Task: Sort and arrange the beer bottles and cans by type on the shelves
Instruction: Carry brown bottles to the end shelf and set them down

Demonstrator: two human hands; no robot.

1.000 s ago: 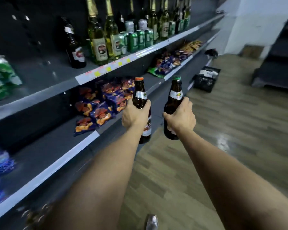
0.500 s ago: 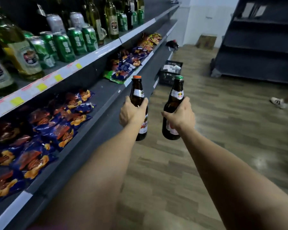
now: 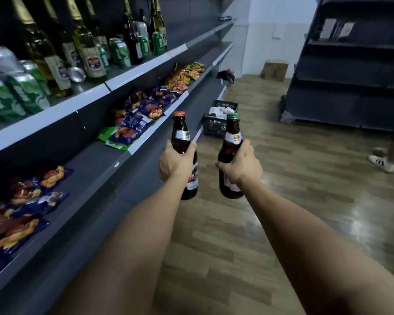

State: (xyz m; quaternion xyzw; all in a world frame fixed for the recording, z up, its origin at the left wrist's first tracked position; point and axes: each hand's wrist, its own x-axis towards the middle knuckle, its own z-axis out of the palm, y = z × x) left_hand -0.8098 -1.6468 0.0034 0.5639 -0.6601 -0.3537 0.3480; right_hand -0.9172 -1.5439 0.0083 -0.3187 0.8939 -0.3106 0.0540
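Bottles, brown glass, two, carried upright out in front over the aisle floor (image 3: 271, 201), just beside the shelving and touching no shelf. Item one: orange-capped bottle (image 3: 183, 142), in the left hand (image 3: 175, 161), fingers wrapped round the body below the shoulder, neck and cap left clear. Item two: green-capped bottle (image 3: 231, 153), in the right hand (image 3: 242, 165), fingers likewise closed round the body; it tilts slightly toward the first, the two apart, not touching. Differing caps and labels suggest two types, probably why each hand takes one. Upper shelf (image 3: 143, 69), at ten o'clock from the hands: tall green-glass bottles (image 3: 88, 48) and green cans (image 3: 25, 92) standing mixed, one silver can (image 3: 76, 74) lying on its side, so sorting there looks unfinished. Middle shelf (image 3: 146, 133), at nine to eleven o'clock: snack packets (image 3: 143, 110) only. Black crate (image 3: 218, 119) on the floor at twelve o'clock. Another person's shoe (image 3: 381, 161) at three o'clock.
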